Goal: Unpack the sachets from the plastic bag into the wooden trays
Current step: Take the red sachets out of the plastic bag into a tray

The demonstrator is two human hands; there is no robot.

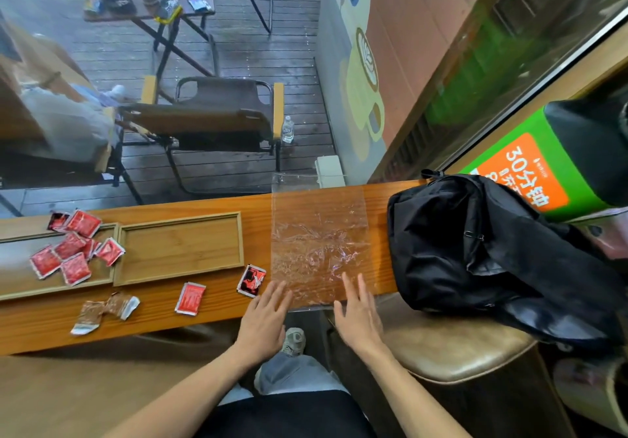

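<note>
Clear and crinkly, the plastic bag (319,247) is lying flat across the long wooden counter (210,315), reaching from the far edge to the near edge and poking out a bit over both. The left hand (263,318) is lying flat with its fingers straight and spread on the bag's near left corner, and the right hand (356,315) is lying the same way on the near right corner; neither is gripping anything. A black backpack (475,244) is sitting just beside the bag on the right. To the left, the bare wooden tray (181,249) is sitting near the bag, and the next tray (20,281) is holding a pile of red sachets (71,254), with a few spilling over its far rim. A red sachet (190,298), a black and red sachet (251,280) and two brownish sachets (103,312) are lying loose on the counter between the trays and the near edge.
</note>
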